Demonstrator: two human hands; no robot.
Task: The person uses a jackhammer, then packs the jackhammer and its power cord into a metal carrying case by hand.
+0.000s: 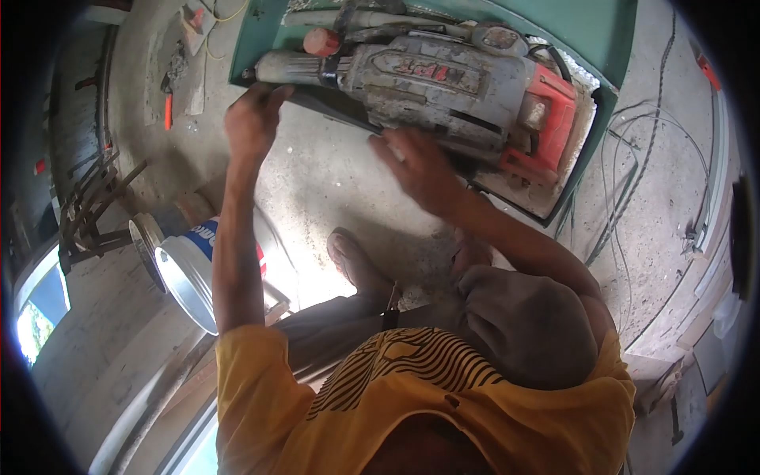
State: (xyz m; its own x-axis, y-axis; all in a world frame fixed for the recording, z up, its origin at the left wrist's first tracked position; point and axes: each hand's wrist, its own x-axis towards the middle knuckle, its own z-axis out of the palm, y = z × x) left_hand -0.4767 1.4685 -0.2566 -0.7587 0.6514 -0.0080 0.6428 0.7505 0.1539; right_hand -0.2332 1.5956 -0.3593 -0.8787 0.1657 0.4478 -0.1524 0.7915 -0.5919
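A worn demolition hammer (427, 87) with a grey body and red rear end lies on its side in a green metal case (590, 28). My left hand (255, 123) is closed on the case's dark front rim, at the left corner below the hammer's nose. Farther right along the same rim is my right hand (419, 166), its fingers curled at the edge beside the hammer's body. The fingertips of both hands are partly hidden. A round red knob or cap (321, 41) and dusty bars (364, 17) lie behind the hammer.
A white bucket (184, 277) with a blue and red label lies tipped at the left. A red-handled tool (168, 107) rests on the dusty floor near a board. Loose cables (633, 178) trail along the right. My feet (352, 257) are close to the case.
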